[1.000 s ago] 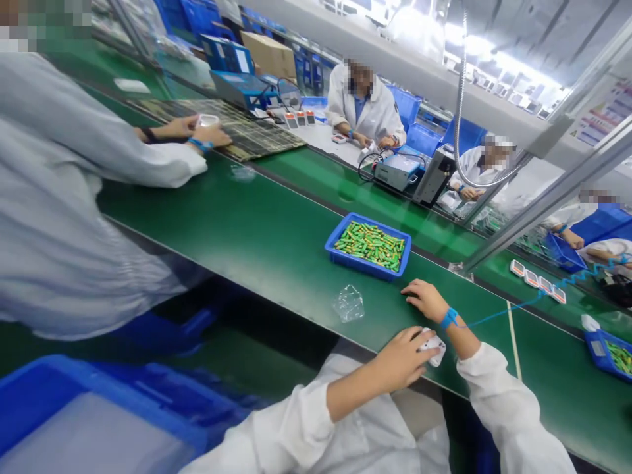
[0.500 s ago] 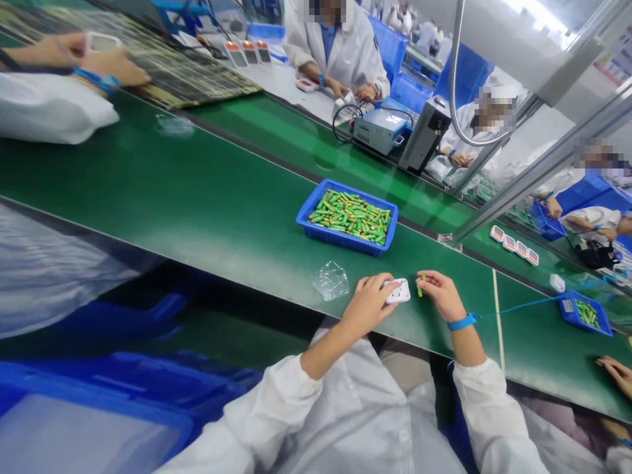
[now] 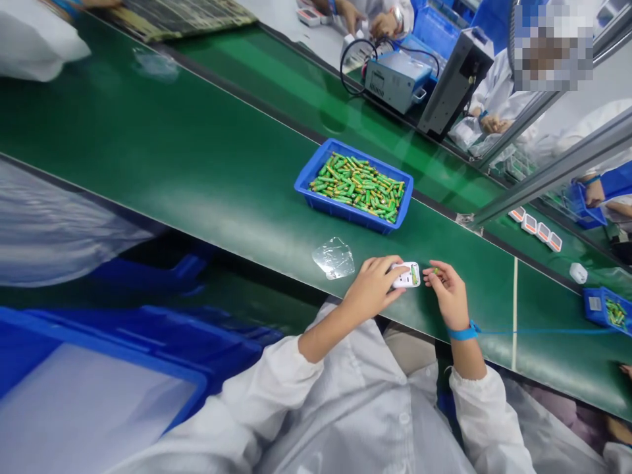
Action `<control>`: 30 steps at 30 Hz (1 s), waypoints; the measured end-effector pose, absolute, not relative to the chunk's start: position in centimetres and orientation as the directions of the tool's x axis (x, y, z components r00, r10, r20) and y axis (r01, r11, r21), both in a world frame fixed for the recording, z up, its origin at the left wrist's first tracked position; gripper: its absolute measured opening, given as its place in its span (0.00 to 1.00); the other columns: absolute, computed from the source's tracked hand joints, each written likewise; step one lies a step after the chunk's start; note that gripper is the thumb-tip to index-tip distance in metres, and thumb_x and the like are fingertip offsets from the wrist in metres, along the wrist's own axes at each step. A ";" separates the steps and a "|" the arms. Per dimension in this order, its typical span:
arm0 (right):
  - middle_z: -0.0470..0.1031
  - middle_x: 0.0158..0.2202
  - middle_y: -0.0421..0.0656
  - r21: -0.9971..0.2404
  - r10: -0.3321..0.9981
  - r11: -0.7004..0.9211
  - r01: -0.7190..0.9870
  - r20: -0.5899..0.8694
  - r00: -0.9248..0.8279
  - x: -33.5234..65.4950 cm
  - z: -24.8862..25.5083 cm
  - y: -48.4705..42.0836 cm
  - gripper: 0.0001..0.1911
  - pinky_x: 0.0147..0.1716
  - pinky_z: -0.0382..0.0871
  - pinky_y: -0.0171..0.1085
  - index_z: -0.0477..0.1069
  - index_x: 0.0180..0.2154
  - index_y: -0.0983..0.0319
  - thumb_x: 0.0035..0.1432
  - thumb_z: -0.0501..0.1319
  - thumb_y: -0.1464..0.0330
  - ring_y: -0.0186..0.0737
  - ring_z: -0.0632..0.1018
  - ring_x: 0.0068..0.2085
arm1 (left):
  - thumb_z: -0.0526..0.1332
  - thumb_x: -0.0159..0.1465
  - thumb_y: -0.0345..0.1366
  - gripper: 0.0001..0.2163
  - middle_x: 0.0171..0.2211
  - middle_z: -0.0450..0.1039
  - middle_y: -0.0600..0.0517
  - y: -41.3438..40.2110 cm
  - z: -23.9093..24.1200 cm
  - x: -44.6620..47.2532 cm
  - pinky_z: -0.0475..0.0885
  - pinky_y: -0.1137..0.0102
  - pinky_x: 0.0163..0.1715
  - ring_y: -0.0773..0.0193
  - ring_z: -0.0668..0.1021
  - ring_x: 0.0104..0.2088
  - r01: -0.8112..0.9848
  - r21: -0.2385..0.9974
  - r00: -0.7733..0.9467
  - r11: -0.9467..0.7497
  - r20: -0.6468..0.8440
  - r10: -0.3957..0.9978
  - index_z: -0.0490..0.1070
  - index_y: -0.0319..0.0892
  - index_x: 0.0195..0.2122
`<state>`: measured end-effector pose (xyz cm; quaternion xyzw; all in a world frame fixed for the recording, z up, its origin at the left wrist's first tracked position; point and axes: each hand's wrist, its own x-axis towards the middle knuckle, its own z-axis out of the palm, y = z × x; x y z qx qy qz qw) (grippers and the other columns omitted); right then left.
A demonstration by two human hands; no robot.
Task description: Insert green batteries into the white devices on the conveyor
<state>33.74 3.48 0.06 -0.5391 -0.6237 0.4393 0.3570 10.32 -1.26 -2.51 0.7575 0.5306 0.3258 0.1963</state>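
My left hand is closed around a small white plastic device, held low over the green bench. A green battery sits in a slot near the device's right end. Just right of it, my right hand pinches another green battery between thumb and fingers, mostly hidden by them. A blue strap circles my right wrist. Beyond my hands stands a blue tray full of green and yellow batteries. A clear plastic bag lies left of my left hand.
A smaller blue tray of batteries and a white block-shaped item are at the right. Several white and orange devices line the far side. A metal post rises there. Co-workers' hands work opposite, near a grey-blue instrument box.
My view has tilted down and nearer the bench. A green battery now shows in the device's slot, where none was visible before. My right hand still holds a battery, now mostly covered by fingers.
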 end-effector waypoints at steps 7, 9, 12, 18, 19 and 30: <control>0.80 0.60 0.48 -0.709 0.889 0.418 0.568 0.190 -0.417 33.6 -0.7 1.1 0.25 0.56 0.83 0.50 0.84 0.59 0.48 0.74 0.53 0.71 0.49 0.84 0.55 | 0.71 0.72 0.36 0.21 0.64 0.74 0.43 -1.4 -2.3 10.1 0.70 0.51 0.65 0.47 0.76 0.64 0.683 0.640 0.228 -0.351 0.270 0.935 0.75 0.47 0.65; 0.79 0.63 0.47 -0.665 0.865 0.464 0.585 0.199 -0.460 33.7 -1.0 1.0 0.28 0.60 0.81 0.52 0.81 0.64 0.45 0.74 0.52 0.73 0.51 0.82 0.60 | 0.70 0.72 0.36 0.20 0.64 0.74 0.44 -1.4 -2.3 10.1 0.70 0.51 0.65 0.48 0.76 0.64 0.682 0.643 0.231 -0.350 0.264 0.936 0.75 0.47 0.65; 0.78 0.64 0.48 -0.640 0.840 0.510 0.575 0.229 -0.492 33.8 -1.5 1.2 0.30 0.61 0.80 0.54 0.79 0.66 0.43 0.75 0.51 0.73 0.53 0.80 0.64 | 0.71 0.71 0.36 0.21 0.64 0.74 0.44 -1.3 -2.4 10.0 0.70 0.51 0.66 0.48 0.77 0.64 0.680 0.645 0.239 -0.348 0.254 0.937 0.76 0.48 0.65; 0.79 0.60 0.49 -0.794 0.915 0.333 0.508 0.143 -0.377 34.2 -1.5 1.6 0.24 0.54 0.84 0.50 0.76 0.69 0.48 0.77 0.56 0.65 0.48 0.85 0.50 | 0.71 0.72 0.35 0.20 0.64 0.75 0.44 -1.3 -2.7 10.0 0.69 0.52 0.65 0.48 0.77 0.64 0.675 0.650 0.228 -0.348 0.265 0.937 0.75 0.47 0.64; 0.81 0.58 0.50 -0.839 0.946 0.260 0.478 0.123 -0.299 34.2 -1.4 1.6 0.24 0.52 0.84 0.49 0.75 0.69 0.51 0.77 0.59 0.63 0.47 0.86 0.46 | 0.71 0.72 0.35 0.20 0.64 0.75 0.44 -1.3 -2.7 10.0 0.69 0.52 0.65 0.48 0.77 0.64 0.676 0.650 0.226 -0.348 0.266 0.937 0.75 0.47 0.63; 0.86 0.59 0.46 -0.814 0.963 0.236 0.531 0.123 -0.239 31.4 0.3 3.0 0.13 0.64 0.79 0.52 0.80 0.55 0.53 0.76 0.61 0.59 0.52 0.85 0.61 | 0.72 0.71 0.34 0.20 0.63 0.74 0.44 -1.2 -2.5 10.2 0.69 0.52 0.65 0.48 0.77 0.63 0.680 0.648 0.217 -0.342 0.268 0.939 0.75 0.46 0.63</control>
